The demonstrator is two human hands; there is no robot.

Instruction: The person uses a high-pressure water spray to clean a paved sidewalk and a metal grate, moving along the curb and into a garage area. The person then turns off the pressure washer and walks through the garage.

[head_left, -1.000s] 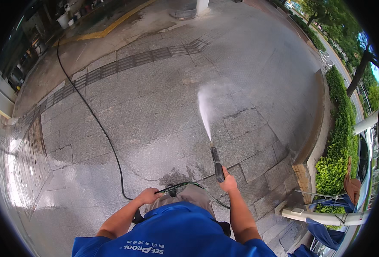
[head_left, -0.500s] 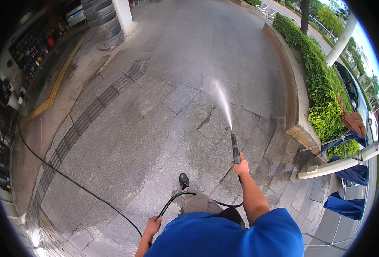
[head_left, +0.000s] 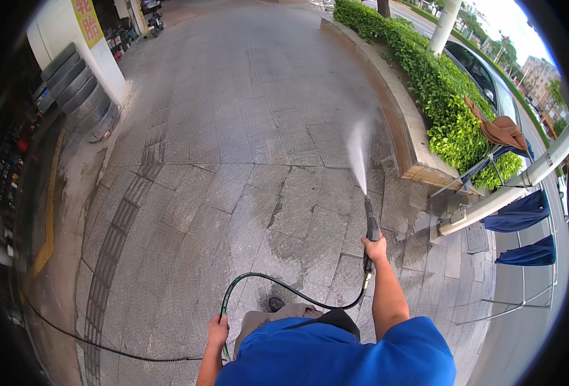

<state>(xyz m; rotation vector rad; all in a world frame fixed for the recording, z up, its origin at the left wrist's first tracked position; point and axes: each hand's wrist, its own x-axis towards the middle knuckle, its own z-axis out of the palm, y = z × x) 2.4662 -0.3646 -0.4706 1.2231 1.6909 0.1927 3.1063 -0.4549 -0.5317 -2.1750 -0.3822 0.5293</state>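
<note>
My right hand [head_left: 374,247] is closed round the grip of a black spray gun [head_left: 371,222], held out ahead of me to the right. A white fan of water [head_left: 359,157] shoots from its nozzle toward the paving near the planter. From the gun's lower end a black hose [head_left: 284,282] curves across in front of my body to my left hand [head_left: 217,330]. That hand is wrapped round the hose, low and to the left. Past it the hose runs off along the ground to the far left. Grey stone paving [head_left: 188,238] lies beneath, with wet patches on it.
A stone-edged planter with a green hedge [head_left: 426,83] runs along the right. Nearer stand a pale pole [head_left: 490,209] and a metal rack draped with blue cloths [head_left: 529,251]. Stacked tyres [head_left: 82,96] lean by a white pillar at the far left. A slotted drain strip [head_left: 114,241] crosses the paving.
My view has turned to the right. The gun and its spray now point nearer the planter wall. The hose between my hands bows up in a larger loop, and my left hand sits further left.
</note>
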